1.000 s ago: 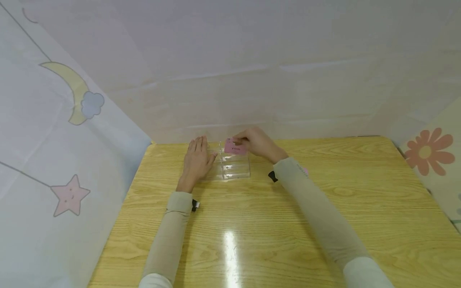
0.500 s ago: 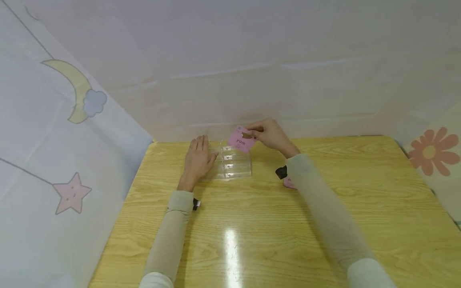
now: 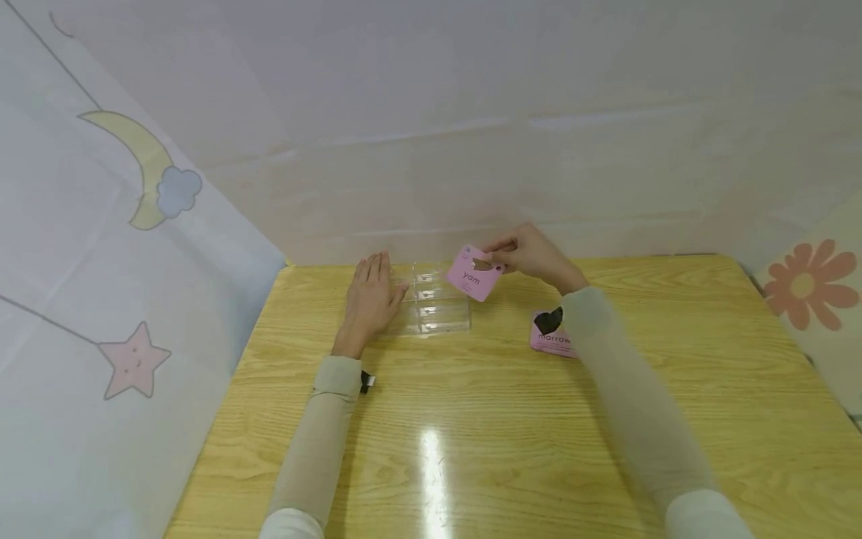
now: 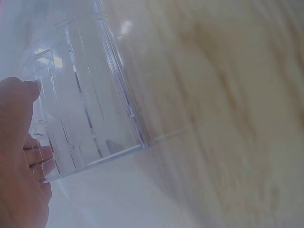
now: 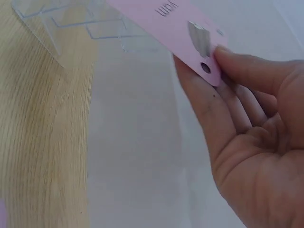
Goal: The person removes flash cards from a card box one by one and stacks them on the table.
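A pink card (image 3: pixel 474 278) printed "yam", with a brown picture and a punched hole at one corner, hangs tilted in the air. My right hand (image 3: pixel 535 258) pinches it between thumb and fingers; the grip at the holed corner shows in the right wrist view. Just left of the card, a clear plastic rack (image 3: pixel 443 317) with several stepped slots stands on the table. My left hand (image 3: pixel 367 299) rests along the rack's left side with straight fingers. In the left wrist view, some fingers (image 4: pixel 40 156) show through the clear plastic.
More pink cards (image 3: pixel 552 346), the top one reading "marrow", lie by my right wrist, partly covered by its black strap (image 3: pixel 548 321). Behind the wooden table (image 3: pixel 525 434) rises a pale cloth wall (image 3: pixel 431 180), close to the rack.
My right hand has drawn the yam card away from the rack, rightward, tilting it. The marrow card has come into view from under the right sleeve. My left hand stays put.
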The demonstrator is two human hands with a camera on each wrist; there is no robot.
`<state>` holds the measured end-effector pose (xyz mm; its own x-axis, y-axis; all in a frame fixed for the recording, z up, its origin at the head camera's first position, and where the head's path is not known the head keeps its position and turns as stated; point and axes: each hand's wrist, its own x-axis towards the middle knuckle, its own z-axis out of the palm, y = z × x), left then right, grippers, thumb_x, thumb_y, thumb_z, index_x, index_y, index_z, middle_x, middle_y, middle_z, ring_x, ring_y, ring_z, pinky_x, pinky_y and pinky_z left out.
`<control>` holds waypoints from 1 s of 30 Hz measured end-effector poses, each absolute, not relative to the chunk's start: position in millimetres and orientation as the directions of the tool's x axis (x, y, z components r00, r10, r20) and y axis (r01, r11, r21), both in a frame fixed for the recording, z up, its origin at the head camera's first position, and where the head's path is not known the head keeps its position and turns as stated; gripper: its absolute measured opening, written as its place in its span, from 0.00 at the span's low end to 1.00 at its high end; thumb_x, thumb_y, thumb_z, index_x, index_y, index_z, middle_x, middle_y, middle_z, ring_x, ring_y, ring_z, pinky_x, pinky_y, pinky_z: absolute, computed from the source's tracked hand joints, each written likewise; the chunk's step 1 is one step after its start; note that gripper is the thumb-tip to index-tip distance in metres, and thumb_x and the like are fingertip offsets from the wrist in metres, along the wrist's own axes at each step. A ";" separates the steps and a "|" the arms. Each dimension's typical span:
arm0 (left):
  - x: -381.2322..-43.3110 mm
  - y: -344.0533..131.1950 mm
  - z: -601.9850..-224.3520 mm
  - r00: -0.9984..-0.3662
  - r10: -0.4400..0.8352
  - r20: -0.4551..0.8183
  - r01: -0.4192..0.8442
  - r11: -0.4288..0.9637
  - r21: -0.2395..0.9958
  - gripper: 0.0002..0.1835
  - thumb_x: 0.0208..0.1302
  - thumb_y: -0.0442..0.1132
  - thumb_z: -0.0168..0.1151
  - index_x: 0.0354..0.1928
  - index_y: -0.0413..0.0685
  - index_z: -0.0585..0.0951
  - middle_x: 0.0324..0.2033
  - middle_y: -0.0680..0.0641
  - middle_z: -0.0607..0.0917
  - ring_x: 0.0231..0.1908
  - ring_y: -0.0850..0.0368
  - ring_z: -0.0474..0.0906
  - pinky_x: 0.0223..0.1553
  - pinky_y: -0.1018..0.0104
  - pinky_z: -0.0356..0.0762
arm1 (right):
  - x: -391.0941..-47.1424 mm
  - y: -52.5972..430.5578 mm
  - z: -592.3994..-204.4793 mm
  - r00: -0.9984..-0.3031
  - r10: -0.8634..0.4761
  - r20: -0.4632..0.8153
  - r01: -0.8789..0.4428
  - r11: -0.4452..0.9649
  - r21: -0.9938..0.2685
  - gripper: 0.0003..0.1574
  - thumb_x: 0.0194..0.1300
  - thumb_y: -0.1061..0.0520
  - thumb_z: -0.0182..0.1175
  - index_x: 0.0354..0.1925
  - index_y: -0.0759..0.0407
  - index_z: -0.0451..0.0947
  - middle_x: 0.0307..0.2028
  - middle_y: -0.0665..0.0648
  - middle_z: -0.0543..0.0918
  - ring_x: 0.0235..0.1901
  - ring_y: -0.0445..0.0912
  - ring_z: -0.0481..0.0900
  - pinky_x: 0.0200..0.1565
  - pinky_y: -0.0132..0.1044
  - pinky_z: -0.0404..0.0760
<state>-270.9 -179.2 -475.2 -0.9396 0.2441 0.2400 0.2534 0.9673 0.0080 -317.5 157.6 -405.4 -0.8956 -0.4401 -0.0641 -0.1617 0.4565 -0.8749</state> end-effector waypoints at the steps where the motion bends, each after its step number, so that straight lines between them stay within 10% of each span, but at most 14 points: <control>1: -270.9 -179.4 -475.0 -0.940 0.244 0.237 0.253 0.967 0.006 0.44 0.82 0.58 0.47 0.81 0.30 0.51 0.79 0.31 0.62 0.81 0.38 0.57 0.87 0.47 0.47 | -317.7 161.2 -406.5 -0.892 -0.444 -0.084 -0.148 0.462 -0.874 0.18 0.76 0.61 0.60 0.59 0.63 0.86 0.58 0.66 0.88 0.47 0.48 0.91 0.47 0.39 0.93; 11: -273.5 -182.6 -477.2 -0.940 0.238 0.242 0.243 0.970 -0.010 0.44 0.82 0.57 0.49 0.81 0.30 0.52 0.80 0.31 0.62 0.81 0.38 0.57 0.87 0.48 0.48 | -315.8 201.6 -418.5 -0.822 -0.524 -0.222 -0.082 0.496 -0.864 0.20 0.75 0.61 0.60 0.62 0.65 0.83 0.60 0.64 0.87 0.57 0.52 0.89 0.52 0.39 0.92; 30: -271.7 -182.9 -476.6 -0.943 0.237 0.235 0.241 0.971 -0.014 0.43 0.82 0.57 0.48 0.81 0.30 0.52 0.80 0.31 0.62 0.81 0.38 0.57 0.87 0.48 0.47 | -307.1 278.7 -457.8 -0.777 -0.514 -0.363 -0.019 0.595 -0.803 0.25 0.72 0.55 0.67 0.62 0.66 0.83 0.65 0.69 0.82 0.46 0.44 0.89 0.47 0.41 0.93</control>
